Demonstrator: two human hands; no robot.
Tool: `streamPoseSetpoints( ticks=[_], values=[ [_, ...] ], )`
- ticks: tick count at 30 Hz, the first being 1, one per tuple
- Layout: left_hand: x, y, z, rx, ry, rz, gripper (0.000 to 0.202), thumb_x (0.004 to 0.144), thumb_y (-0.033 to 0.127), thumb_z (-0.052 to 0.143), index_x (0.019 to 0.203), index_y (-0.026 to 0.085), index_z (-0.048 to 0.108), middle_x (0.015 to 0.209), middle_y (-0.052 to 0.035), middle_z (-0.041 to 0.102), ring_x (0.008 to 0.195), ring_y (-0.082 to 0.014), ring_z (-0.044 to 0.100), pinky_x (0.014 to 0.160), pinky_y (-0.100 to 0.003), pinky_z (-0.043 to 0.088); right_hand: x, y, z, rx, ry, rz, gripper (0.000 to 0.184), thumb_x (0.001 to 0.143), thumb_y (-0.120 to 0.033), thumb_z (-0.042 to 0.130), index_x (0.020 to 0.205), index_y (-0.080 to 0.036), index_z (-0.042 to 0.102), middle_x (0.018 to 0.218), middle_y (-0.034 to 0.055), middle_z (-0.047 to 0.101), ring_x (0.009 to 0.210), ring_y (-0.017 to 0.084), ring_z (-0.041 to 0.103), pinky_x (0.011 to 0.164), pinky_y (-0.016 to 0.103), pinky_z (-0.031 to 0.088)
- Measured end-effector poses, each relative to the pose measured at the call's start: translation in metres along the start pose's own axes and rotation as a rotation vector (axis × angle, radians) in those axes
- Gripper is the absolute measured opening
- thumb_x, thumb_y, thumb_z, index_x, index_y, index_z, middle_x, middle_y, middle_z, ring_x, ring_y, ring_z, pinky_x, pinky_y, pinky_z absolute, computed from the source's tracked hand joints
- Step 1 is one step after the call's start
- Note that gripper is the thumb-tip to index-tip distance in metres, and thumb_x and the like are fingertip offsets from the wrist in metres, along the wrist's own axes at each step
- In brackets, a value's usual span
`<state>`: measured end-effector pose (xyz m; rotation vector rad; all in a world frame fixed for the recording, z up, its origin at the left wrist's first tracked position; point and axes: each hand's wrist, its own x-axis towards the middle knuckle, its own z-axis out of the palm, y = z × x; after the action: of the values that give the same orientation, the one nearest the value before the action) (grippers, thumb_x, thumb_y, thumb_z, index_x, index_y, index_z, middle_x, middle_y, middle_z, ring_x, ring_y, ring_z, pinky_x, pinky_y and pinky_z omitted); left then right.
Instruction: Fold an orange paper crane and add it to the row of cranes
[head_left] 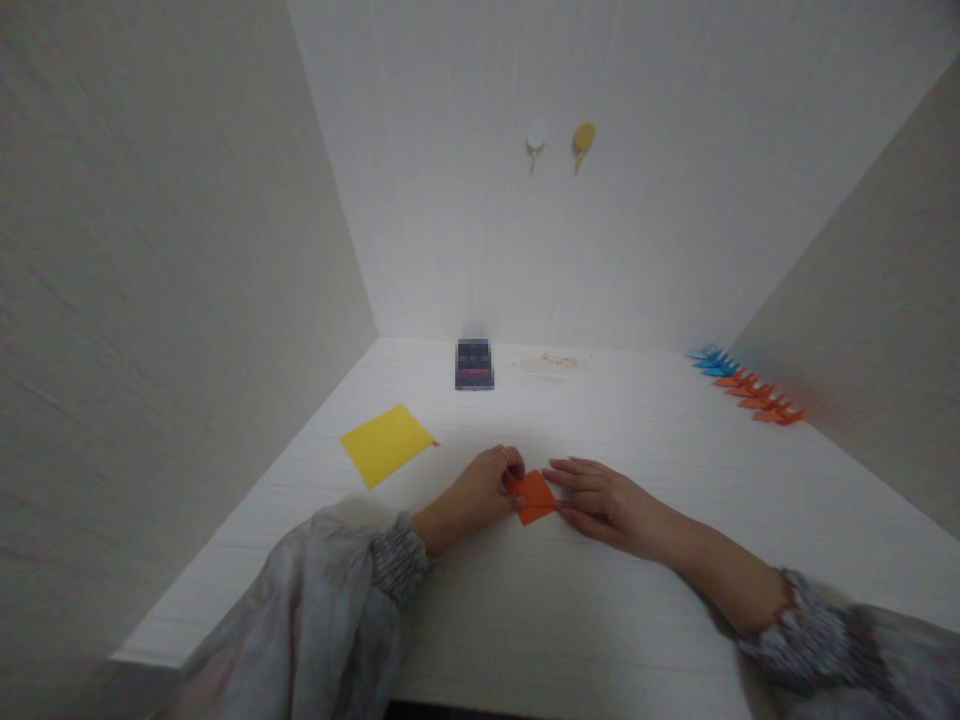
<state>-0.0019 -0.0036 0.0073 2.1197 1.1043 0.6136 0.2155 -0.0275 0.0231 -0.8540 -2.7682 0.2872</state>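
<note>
A small orange folded paper (534,496) lies on the white table (637,600) in front of me. My left hand (480,490) pinches its left edge with curled fingers. My right hand (600,500) lies flat with its fingers pressing on the paper's right edge. Both hands touch the same piece.
A stack of square papers with a yellow sheet on top (387,442) lies to the left. A dark small box (474,364) stands at the back. A row of folded blue and orange paper pieces (750,388) lines the right wall. Two round hooks (559,142) hang on the back wall.
</note>
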Motion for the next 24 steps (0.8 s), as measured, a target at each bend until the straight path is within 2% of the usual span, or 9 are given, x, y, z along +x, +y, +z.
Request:
streamPoseSetpoints(
  ticks=[7, 11, 14, 18, 21, 24],
  values=[
    [-0.008, 0.004, -0.003, -0.016, 0.03, 0.051, 0.008, 0.067, 0.013, 0.058, 0.074, 0.015, 0.061, 0.084, -0.003, 0.053, 0.076, -0.0125, 0.052, 0.072, -0.025, 0.043, -0.003, 0.001, -0.001, 0.093, 0.042, -0.017, 0.022, 0.083, -0.027, 0.047, 0.095, -0.019, 0.064, 0.123, 0.0103, 0.05, 0.118, 0.022, 0.038, 0.096, 0.041, 0.034],
    [-0.011, 0.004, -0.004, 0.122, 0.024, 0.213, 0.015, 0.075, 0.014, 0.052, 0.08, 0.018, 0.065, 0.091, -0.0043, 0.057, 0.086, -0.0148, 0.052, 0.079, -0.028, 0.043, -0.003, -0.001, -0.002, 0.116, 0.062, -0.032, 0.021, 0.082, -0.028, 0.049, 0.095, -0.02, 0.064, 0.121, 0.0103, 0.05, 0.117, 0.023, 0.039, 0.095, 0.042, 0.034],
    [-0.013, 0.008, -0.006, 0.244, -0.005, 0.348, 0.023, 0.079, 0.01, 0.044, 0.088, 0.018, 0.064, 0.095, -0.0055, 0.059, 0.09, -0.0159, 0.051, 0.084, -0.031, 0.041, -0.002, -0.003, -0.002, 0.126, 0.093, -0.046, 0.021, 0.082, -0.028, 0.05, 0.096, -0.02, 0.064, 0.118, 0.0111, 0.051, 0.114, 0.023, 0.041, 0.095, 0.042, 0.034],
    [-0.017, 0.015, -0.01, 0.33, -0.062, 0.427, 0.026, 0.077, 0.009, 0.043, 0.095, 0.015, 0.061, 0.099, -0.0068, 0.059, 0.092, -0.0166, 0.051, 0.088, -0.031, 0.039, -0.001, -0.002, -0.002, 0.154, 0.113, -0.053, 0.022, 0.082, -0.026, 0.049, 0.099, -0.021, 0.062, 0.115, 0.0104, 0.052, 0.108, 0.022, 0.045, 0.091, 0.041, 0.037],
    [-0.019, 0.016, -0.013, 0.376, -0.116, 0.477, 0.028, 0.079, 0.014, 0.044, 0.103, 0.017, 0.058, 0.106, -0.0063, 0.057, 0.097, -0.0164, 0.051, 0.091, -0.032, 0.037, -0.002, 0.002, 0.0, 0.205, 0.169, 0.001, 0.024, 0.084, -0.023, 0.045, 0.104, -0.021, 0.058, 0.105, 0.0098, 0.056, 0.099, 0.019, 0.05, 0.085, 0.037, 0.042],
    [-0.02, 0.014, -0.014, 0.419, -0.171, 0.544, 0.028, 0.083, 0.02, 0.04, 0.107, 0.023, 0.054, 0.119, -0.0046, 0.05, 0.104, -0.0163, 0.049, 0.099, -0.038, 0.028, -0.002, 0.008, 0.003, 0.226, 0.232, 0.072, 0.025, 0.085, -0.021, 0.042, 0.106, -0.021, 0.056, 0.098, 0.0089, 0.058, 0.092, 0.018, 0.052, 0.08, 0.034, 0.045]
  ],
)
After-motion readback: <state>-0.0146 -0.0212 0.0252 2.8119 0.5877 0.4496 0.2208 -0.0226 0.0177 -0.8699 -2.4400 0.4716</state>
